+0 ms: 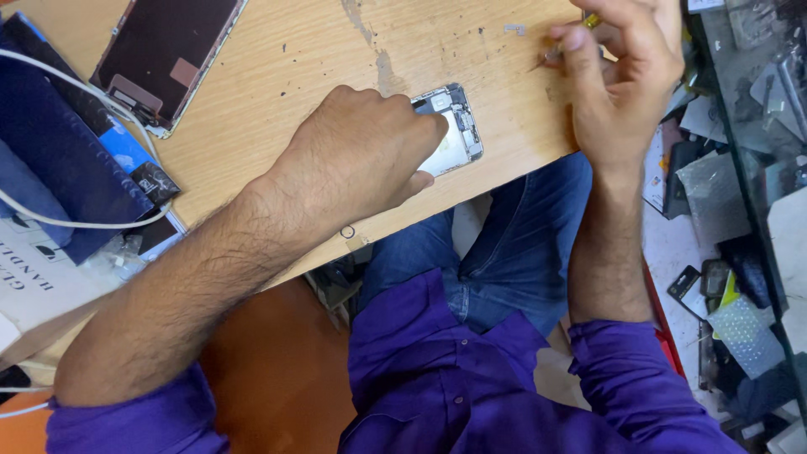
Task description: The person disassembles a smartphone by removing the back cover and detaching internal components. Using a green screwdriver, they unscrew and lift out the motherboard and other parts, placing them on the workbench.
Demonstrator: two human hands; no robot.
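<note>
An opened phone body (458,134), silver with its inner parts showing, lies near the front edge of the wooden table (294,67). My left hand (357,155) rests over most of it, fingers pressing on its upper part. My right hand (618,71) hovers to the right of the phone, fingers pinched around a thin tool with a yellowish handle (580,34). A tiny metal piece (514,29) lies on the wood just left of that hand.
A detached phone screen (164,55) lies face down at the table's far left. A dark blue pouch (59,143) with a white cable (76,223) and a white box (38,286) sit at left. Phone parts and packets (723,277) crowd the floor at right.
</note>
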